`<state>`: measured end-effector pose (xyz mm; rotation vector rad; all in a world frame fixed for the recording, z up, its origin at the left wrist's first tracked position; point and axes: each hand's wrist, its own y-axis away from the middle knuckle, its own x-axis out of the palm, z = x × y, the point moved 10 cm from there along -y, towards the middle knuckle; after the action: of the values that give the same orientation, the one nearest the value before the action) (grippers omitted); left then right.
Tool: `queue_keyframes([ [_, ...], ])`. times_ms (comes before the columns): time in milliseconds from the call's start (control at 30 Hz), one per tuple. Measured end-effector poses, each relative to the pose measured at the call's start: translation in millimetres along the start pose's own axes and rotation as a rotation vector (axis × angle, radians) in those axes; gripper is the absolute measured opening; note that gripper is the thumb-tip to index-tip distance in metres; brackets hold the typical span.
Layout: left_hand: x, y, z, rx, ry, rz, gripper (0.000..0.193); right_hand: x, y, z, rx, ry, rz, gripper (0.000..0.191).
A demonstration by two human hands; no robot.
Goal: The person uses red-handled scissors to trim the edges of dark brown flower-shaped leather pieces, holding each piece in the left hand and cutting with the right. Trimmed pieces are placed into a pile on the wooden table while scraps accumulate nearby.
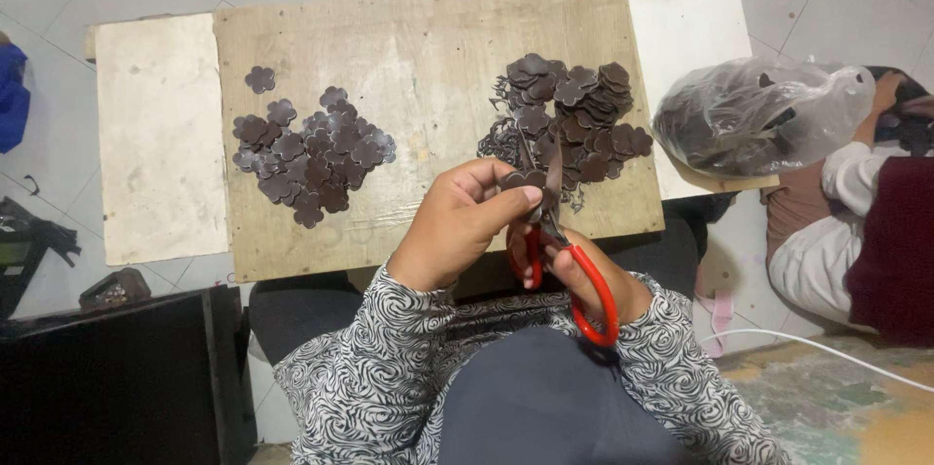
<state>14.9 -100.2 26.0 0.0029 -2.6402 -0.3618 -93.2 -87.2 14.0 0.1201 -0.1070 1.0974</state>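
My left hand [459,222] pinches a small dark brown flower-shaped piece [522,178] between thumb and fingers, just above the near edge of a wooden board [428,47]. My right hand [584,275] grips red-handled scissors [574,270], their blades pointing up at the piece. On the board's left lies a spread of flat flower-shaped pieces [311,154]. A thicker heap of the same brown pieces [574,120], mixed with thin trimmings, lies on the right, just beyond my hands.
A clear plastic bag [759,115] of dark pieces rests at the board's right end, beside another seated person's arm [856,173]. White panels flank the board. A dark box [117,377] stands at the lower left and a white cable [827,353] crosses the floor on the right.
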Motion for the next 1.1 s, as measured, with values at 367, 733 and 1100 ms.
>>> queue_keyframes([
  [367, 9, -3, -3, 0.049, 0.027, 0.056, 0.014, -10, -3, -2, -0.06, 0.094, -0.12, 0.069],
  [733, 4, -9, 1, 0.172, -0.054, -0.009, 0.015, -18, 0, -16, -0.053, 0.071, -0.289, 0.057],
  [1100, -11, -8, -3, 0.155, -0.035, -0.087, 0.013, -29, 7, -37, 0.009, -0.126, -0.315, 0.052],
])
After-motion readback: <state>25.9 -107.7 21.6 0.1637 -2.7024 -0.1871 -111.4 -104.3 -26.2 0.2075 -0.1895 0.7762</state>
